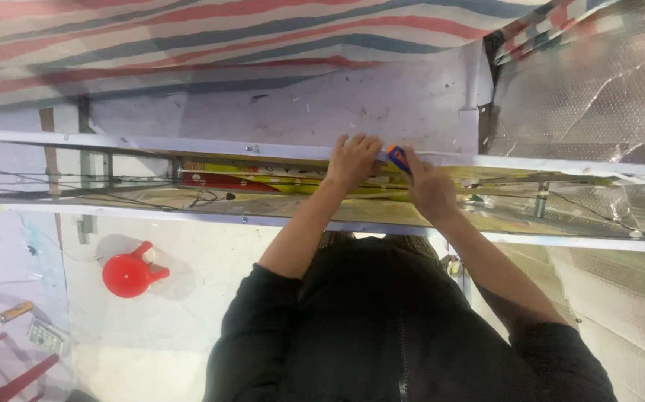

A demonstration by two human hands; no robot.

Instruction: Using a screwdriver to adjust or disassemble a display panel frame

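Basically, head view: long metal frame [188,145] spans the picture, holding yellow and red printed sheets [263,181] inside it. Left hand [352,160] lies fingers-down on the frame's top rail, holding nothing. Right hand [430,190] is closed around an orange-blue tool [397,156], tip at the rail, at 3 o'clock just beside the left hand. Red plastic jug [130,273] sits on the floor at 8 o'clock.

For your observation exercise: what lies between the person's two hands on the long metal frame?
In the head view, the left hand and right hand sit close together on the metal frame; only the small orange-and-blue tool lies between.
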